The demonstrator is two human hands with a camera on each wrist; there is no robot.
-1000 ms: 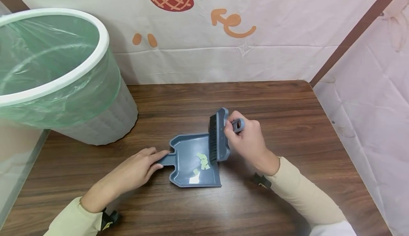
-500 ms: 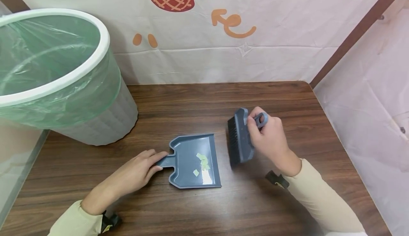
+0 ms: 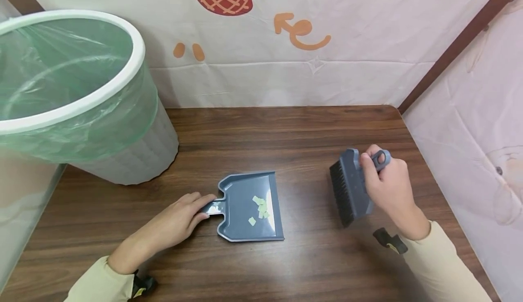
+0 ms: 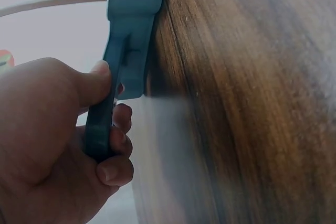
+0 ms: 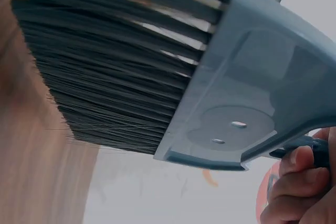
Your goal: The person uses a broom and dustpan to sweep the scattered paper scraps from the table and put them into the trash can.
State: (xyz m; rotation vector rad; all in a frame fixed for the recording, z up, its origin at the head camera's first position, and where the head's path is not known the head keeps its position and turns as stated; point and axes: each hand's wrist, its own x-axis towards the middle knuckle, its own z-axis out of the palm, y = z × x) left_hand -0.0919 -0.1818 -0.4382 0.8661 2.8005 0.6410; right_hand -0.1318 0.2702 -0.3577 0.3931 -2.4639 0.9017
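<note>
A blue-grey dustpan (image 3: 245, 188) lies on the wooden table, its wide lip facing right. Several small pale green paper scraps (image 3: 261, 207) are on its floor near the lip. My left hand (image 3: 177, 215) grips the dustpan's handle (image 4: 100, 124); in the left wrist view the fingers curl round it. Well to the right, my right hand (image 3: 390, 184) holds a matching hand brush (image 3: 354, 186) by its handle, the bristles pointing left and down. Close up in the right wrist view, the dark bristles (image 5: 105, 61) stand near the tabletop.
A grey wastebasket (image 3: 135, 161) with a white rim and green liner bag stands at the back left. Behind the table (image 3: 286, 270) hangs a printed white cloth wall (image 3: 245, 79). Another pale cloth wall (image 3: 461, 134) runs along the right side.
My right hand has carried the brush off the dustpan and away to the right. The dustpan, its paper scraps and my left hand have stayed nearly in place.
</note>
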